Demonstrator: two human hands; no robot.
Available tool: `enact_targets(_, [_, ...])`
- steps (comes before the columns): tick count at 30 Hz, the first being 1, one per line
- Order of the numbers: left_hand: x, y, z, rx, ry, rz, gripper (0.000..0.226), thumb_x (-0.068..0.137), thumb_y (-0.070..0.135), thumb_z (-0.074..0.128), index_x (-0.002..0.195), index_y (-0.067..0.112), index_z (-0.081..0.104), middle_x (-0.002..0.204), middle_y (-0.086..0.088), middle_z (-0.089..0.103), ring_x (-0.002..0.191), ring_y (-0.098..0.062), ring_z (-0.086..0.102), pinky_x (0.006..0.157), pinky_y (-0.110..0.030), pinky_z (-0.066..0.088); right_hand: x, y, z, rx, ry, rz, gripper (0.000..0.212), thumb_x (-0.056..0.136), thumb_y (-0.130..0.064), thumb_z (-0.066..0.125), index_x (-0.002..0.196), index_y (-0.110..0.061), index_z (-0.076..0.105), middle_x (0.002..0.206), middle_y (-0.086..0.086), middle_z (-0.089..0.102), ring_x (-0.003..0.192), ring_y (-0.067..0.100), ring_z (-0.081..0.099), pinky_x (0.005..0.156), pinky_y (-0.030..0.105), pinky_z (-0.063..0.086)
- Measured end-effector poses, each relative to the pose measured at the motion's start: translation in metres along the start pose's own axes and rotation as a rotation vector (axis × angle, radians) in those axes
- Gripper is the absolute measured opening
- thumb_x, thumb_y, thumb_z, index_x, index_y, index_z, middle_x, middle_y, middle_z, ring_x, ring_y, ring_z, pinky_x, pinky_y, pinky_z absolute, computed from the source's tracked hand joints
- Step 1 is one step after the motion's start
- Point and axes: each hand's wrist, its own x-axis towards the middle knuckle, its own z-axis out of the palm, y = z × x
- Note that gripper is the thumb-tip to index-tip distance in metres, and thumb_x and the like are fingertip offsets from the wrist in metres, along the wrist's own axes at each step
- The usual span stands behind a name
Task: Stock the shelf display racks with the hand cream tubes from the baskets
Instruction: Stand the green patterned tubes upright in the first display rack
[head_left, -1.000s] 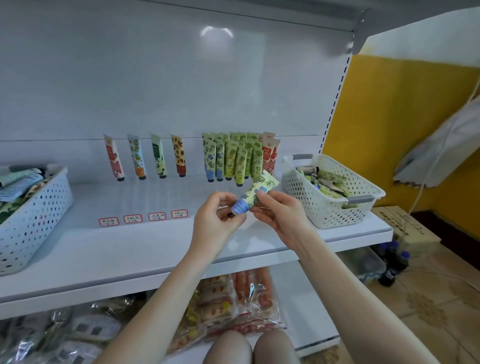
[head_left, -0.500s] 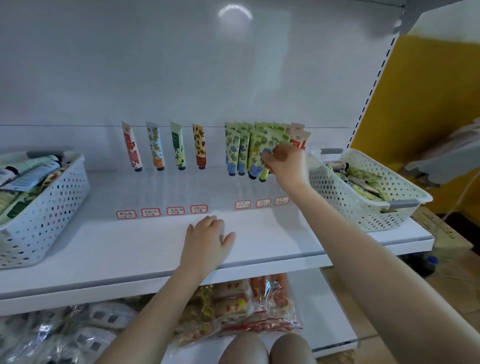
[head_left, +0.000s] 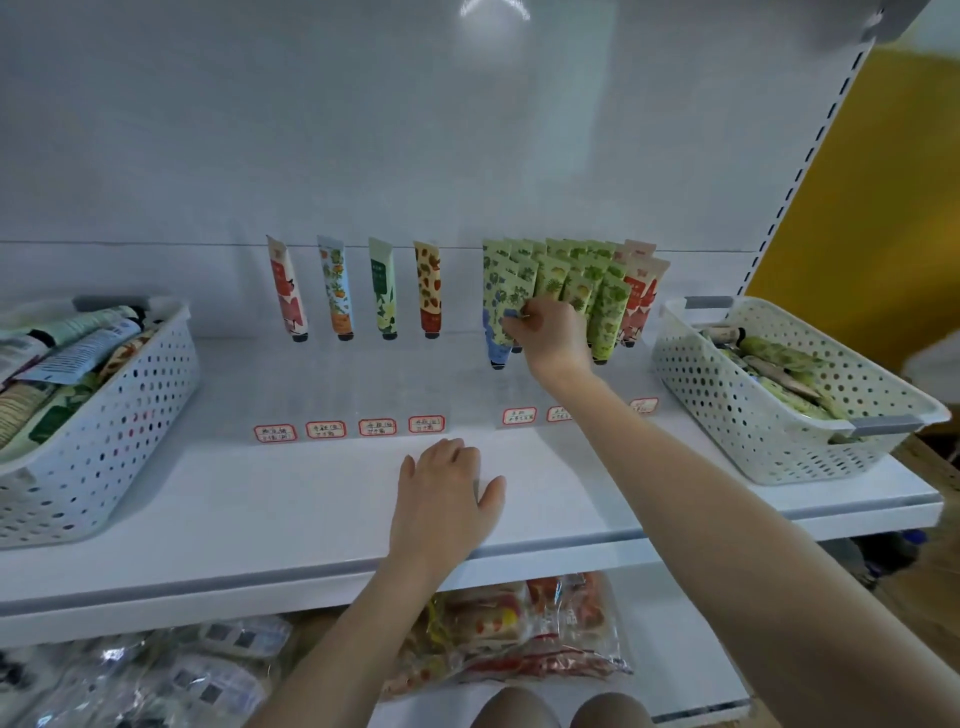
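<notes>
pinching a green tube (head_left: 511, 306) among the far rack's right cluster, the right hand (head_left: 553, 338) held it upright, cap down; the left hand (head_left: 441, 499) lay spread flat on the shelf (head_left: 208, 499).

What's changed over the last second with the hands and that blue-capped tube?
The right hand carried the tube from in front of the shelf up into the right rack's front row, fingers pinched on it. The left hand let go and dropped flat on the shelf. Both baskets and the four single tubes stayed put.
</notes>
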Motion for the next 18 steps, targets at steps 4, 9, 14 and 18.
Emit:
enact_targets(4, [0.0006, -0.0002, 0.0000, 0.014, -0.014, 0.001, 0.029, 0.091, 0.045, 0.036, 0.084, 0.018, 0.044, 0.089, 0.005, 0.046, 0.094, -0.015, 0.049, 0.085, -0.031, 0.039, 0.0045, 0.0001, 0.0016, -0.049, -0.012, -0.006, 0.046, 0.092, -0.016, 0.055, 0.054, -0.014, 0.029, 0.052, 0.001, 0.032, 0.048, 0.013, 0.025, 0.048, 0.029, 0.017])
enact_targets(9, [-0.0001, -0.0008, 0.0016, 0.016, -0.018, -0.001, 0.030, 0.091, 0.045, 0.036, 0.087, 0.018, 0.047, 0.095, 0.005, 0.052, 0.095, -0.014, 0.049, 0.088, -0.031, 0.039, 0.0064, 0.0019, 0.0028, -0.120, -0.021, -0.017, 0.044, 0.094, -0.017, 0.053, 0.056, -0.016, 0.030, 0.053, 0.000, 0.035, 0.049, 0.012, 0.029, 0.048, 0.028, 0.022])
enact_targets(14, [0.0000, -0.0001, 0.0008, 0.020, -0.030, -0.008, 0.032, 0.092, 0.046, 0.035, 0.092, 0.018, 0.050, 0.098, 0.005, 0.052, 0.097, -0.013, 0.050, 0.091, -0.031, 0.040, 0.0087, 0.0012, 0.0049, -0.175, -0.038, -0.009, 0.044, 0.095, -0.018, 0.051, 0.057, -0.015, 0.030, 0.055, 0.000, 0.034, 0.049, 0.012, 0.030, 0.045, 0.027, 0.022])
enact_targets(18, [-0.0003, 0.0004, -0.0005, 0.015, -0.035, -0.011, 0.032, 0.092, 0.045, 0.035, 0.093, 0.017, 0.050, 0.100, 0.004, 0.052, 0.098, -0.014, 0.049, 0.092, -0.032, 0.039, 0.0094, -0.0006, 0.0059, -0.215, -0.046, -0.018, 0.044, 0.096, -0.019, 0.049, 0.057, -0.015, 0.029, 0.054, 0.001, 0.034, 0.051, 0.015, 0.032, 0.049, 0.028, 0.024])
